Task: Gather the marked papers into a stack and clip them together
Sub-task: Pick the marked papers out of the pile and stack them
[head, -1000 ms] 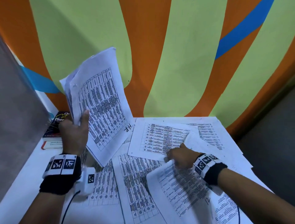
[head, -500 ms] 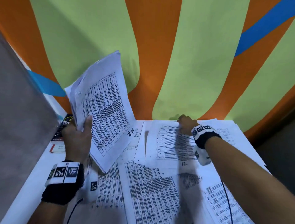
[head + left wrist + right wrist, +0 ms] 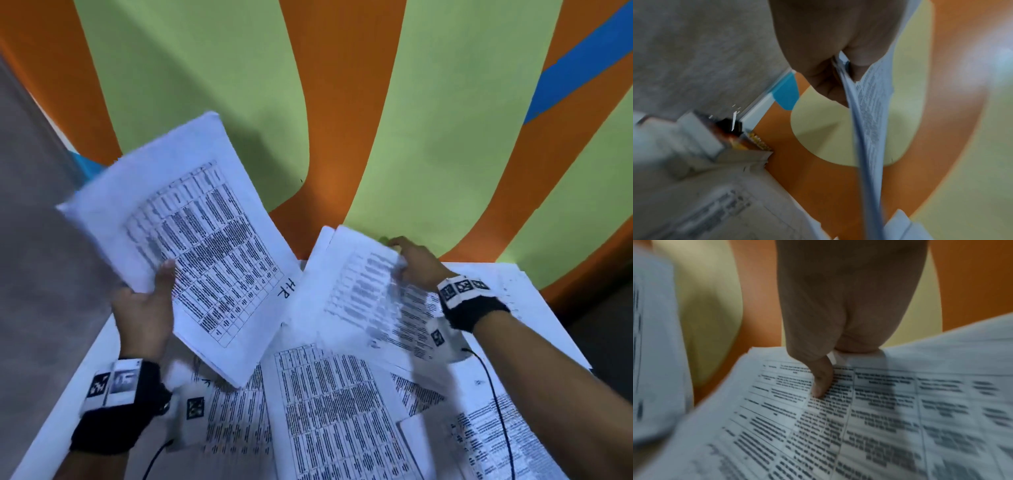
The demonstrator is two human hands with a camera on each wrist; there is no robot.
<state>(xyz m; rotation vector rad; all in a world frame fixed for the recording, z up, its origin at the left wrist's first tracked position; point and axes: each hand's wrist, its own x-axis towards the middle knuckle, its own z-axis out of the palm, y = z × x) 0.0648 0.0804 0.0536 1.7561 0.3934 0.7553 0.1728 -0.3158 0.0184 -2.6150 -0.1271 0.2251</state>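
My left hand (image 3: 150, 305) holds up a stack of printed table sheets (image 3: 191, 236), thumb on the front; the top sheet bears a handwritten "HP" at its lower corner. In the left wrist view that stack (image 3: 865, 121) shows edge-on, pinched by the left hand (image 3: 830, 69). My right hand (image 3: 416, 263) pinches the far edge of another printed sheet (image 3: 359, 291) and lifts it off the table, just right of the stack. The right wrist view shows my thumb (image 3: 821, 382) pressed on this sheet (image 3: 859, 418). No clip is visible.
More printed sheets (image 3: 335, 411) lie overlapping on the white table (image 3: 78, 377). A striped orange and green wall (image 3: 342, 102) stands right behind the table. A grey panel (image 3: 34, 240) borders the left. Books (image 3: 740, 141) lie at the far left corner.
My right hand has taken a sheet at the table's far edge and raised it toward the stack. My left hand has tilted the stack to the right.
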